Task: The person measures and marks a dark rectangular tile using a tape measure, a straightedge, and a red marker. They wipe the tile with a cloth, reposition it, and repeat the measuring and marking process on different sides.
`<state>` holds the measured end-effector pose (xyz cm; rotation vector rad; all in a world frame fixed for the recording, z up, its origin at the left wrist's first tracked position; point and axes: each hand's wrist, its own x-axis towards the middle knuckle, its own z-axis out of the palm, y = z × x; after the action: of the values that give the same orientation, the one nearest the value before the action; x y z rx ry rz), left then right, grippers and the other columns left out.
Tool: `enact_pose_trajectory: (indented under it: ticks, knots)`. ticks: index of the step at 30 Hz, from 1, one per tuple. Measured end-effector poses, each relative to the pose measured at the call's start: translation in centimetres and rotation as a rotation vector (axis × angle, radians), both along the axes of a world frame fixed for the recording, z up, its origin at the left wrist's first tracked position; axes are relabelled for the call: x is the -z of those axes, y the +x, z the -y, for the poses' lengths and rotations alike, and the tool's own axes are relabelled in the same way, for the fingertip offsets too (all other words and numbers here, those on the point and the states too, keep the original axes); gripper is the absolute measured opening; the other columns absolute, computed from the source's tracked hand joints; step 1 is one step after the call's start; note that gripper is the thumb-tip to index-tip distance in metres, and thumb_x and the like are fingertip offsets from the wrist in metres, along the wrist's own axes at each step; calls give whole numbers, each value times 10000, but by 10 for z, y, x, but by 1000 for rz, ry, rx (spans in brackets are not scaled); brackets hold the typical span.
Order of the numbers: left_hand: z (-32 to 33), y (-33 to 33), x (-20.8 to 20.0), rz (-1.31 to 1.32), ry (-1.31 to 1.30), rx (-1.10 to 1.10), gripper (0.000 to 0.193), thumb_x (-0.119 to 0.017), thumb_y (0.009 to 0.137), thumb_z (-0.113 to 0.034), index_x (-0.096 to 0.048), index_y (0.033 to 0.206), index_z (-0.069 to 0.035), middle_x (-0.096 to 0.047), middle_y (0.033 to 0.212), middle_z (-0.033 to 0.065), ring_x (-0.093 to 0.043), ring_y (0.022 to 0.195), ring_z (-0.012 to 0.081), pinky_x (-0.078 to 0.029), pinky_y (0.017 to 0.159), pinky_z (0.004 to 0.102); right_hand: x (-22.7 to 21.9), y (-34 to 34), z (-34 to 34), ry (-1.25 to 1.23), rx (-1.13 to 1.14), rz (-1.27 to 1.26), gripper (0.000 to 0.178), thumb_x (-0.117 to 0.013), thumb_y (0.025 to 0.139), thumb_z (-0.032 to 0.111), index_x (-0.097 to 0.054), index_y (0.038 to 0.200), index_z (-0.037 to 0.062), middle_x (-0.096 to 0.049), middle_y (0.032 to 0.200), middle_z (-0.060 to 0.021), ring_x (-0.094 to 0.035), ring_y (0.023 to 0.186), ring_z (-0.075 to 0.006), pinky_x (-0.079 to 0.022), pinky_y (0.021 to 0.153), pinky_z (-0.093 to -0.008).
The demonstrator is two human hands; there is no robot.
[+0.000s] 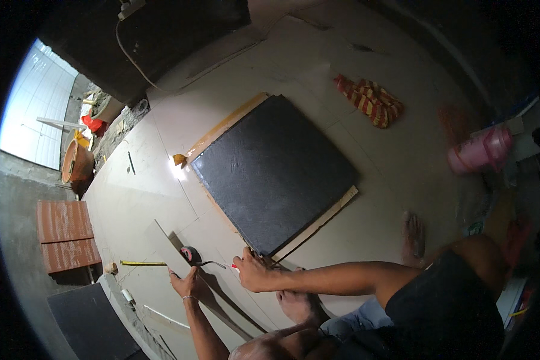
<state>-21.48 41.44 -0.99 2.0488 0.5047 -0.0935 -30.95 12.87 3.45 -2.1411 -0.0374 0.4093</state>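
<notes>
My left hand (187,283) grips the lower end of a pale flat strip (173,251), tilted above the floor at the left of the slab. Beside that strip lies a black and red tape measure (190,255), with its yellow blade (144,263) drawn out to the left. My right hand (255,271) is at the near corner of a large dark slab (276,174). Its fingers are curled, and a small red and white tip (234,267) pokes out from them; the rest of that thing is hidden. Tan cardboard (228,123) shows under the slab's edges.
A red and yellow patterned bag (371,103) lies at the far right. The pink plastic container (481,150) stands at the right. Reddish tiles (69,234) and another dark slab (93,321) are at the left, near an orange bucket (78,162). My bare foot (300,307) is close to the slab.
</notes>
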Motion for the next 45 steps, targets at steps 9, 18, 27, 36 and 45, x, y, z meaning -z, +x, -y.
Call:
enact_pose_trajectory:
  ticks: [9, 18, 27, 36, 45]
  knots:
    - [5, -9, 28, 64, -112, 2, 991, -935, 656, -52, -447, 1512, 50, -686, 1230, 142, -703, 983, 209, -595, 864, 334, 16, 10, -14, -7, 13, -176, 302, -638, 916, 148, -567, 1169, -1, -624, 1129, -316, -651, 1070, -491, -528, 925, -580]
    - [26, -9, 0, 12, 0, 15, 913, -883, 651, -122, -492, 1468, -7, -730, 1149, 132, -726, 978, 243, -603, 877, 364, 23, -2, -23, -74, 8, -150, 324, -682, 918, 140, -539, 1162, -18, -652, 1083, -314, -671, 1017, -511, -551, 882, -585]
    - [31, -13, -9, -58, 271, 42, 901, -916, 611, -290, -524, 1363, 11, -710, 1176, 224, -711, 1053, 372, -578, 936, 438, -12, 17, 19, -4, 116, 165, 342, -723, 931, 209, -566, 1160, 9, -674, 1002, -253, -711, 883, -443, -570, 749, -510]
    - [40, -23, 2, -129, 469, -45, 1176, -943, 605, -418, -393, 1548, 22, -541, 1364, 277, -559, 1265, 454, -482, 1091, 493, -24, 111, 278, -531, 793, 52, 597, -688, 1001, 359, -497, 1453, 19, -538, 1432, -250, -547, 1324, -389, -455, 1100, -509]
    - [123, -22, -42, -179, 936, -273, 1110, -840, 679, -346, -311, 1594, -6, -383, 1486, 228, -394, 1385, 438, -378, 1122, 590, -1, 70, 364, -628, 585, -257, 871, -719, 947, 552, -441, 1530, -33, -478, 1526, -279, -478, 1420, -427, -399, 1183, -523]
